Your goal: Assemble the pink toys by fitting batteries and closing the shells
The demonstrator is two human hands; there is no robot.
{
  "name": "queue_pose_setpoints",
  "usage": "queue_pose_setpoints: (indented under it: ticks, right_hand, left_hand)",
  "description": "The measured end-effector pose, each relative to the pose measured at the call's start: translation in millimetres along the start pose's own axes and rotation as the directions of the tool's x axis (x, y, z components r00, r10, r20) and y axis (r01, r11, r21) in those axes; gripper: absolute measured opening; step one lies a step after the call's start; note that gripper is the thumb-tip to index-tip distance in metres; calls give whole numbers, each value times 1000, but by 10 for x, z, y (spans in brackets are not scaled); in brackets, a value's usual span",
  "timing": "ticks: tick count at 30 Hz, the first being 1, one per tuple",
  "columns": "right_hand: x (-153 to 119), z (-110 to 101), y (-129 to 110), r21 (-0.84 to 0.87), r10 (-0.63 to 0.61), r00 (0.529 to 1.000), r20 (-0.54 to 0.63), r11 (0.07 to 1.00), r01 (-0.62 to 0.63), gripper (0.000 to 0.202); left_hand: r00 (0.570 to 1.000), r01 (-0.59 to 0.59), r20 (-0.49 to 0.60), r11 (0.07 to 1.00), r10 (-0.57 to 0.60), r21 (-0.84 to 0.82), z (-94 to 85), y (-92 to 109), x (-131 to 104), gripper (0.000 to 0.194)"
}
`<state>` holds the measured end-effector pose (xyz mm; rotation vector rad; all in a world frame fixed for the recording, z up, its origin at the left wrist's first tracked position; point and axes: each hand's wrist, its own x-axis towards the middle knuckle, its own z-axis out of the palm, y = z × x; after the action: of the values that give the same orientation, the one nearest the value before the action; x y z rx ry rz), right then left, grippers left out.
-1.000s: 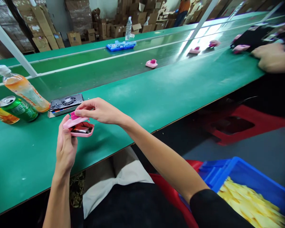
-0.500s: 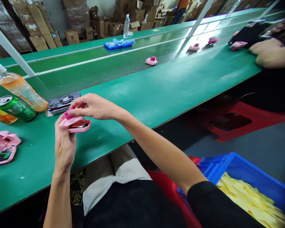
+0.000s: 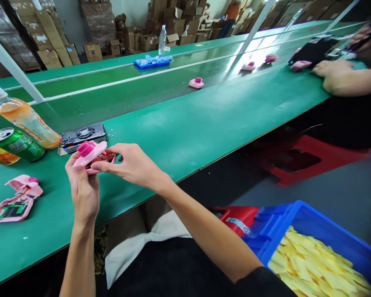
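Over the green table, my left hand (image 3: 84, 192) grips a pink toy camera casing (image 3: 94, 152) with a darker pink round lens piece on top. Its two halves stand partly apart, and dark and reddish parts show in the gap. My right hand (image 3: 132, 167) pinches the casing's right side at this gap, thumb below and fingers above; what the fingertips touch inside is partly hidden. To the left lies an opened pink casing (image 3: 14, 208) with a green circuit board in it. Just behind my hands, a black phone (image 3: 85, 133) rests on a small box.
A orange drink bottle (image 3: 27, 119) and a green can (image 3: 18, 143) stand at left. Several pink casings, one nearby (image 3: 196, 83), and a blue tray (image 3: 153, 61) sit farther back. A co-worker's arm (image 3: 343, 78) is at right. A blue crate (image 3: 334, 231) holds yellow pieces.
My right hand has moved from the top lens piece down to the casing's right-hand gap. The upper half now sits tilted with its lens piece uncovered. The view has shifted slightly.
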<state>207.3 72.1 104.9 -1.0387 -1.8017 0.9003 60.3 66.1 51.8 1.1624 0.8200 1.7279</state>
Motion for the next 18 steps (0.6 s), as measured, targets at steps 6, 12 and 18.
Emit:
queue_pose_setpoints:
  ticks: [6,12,18]
  right_hand:
    - [-26,100,102,118,-79,992,-98,989,90,17]
    - [-47,263,310,63,-145,935,-323,983,174,25]
    - [-108,294,423,96,-119,943,-309,983,156,26]
  left_hand:
    - [998,2,-61,996,3,93,36,-12,15,40]
    - [997,1,-81,988,11,153,48,-96,29,42]
    - [997,7,-82,987,6,162,51,-127,26,42]
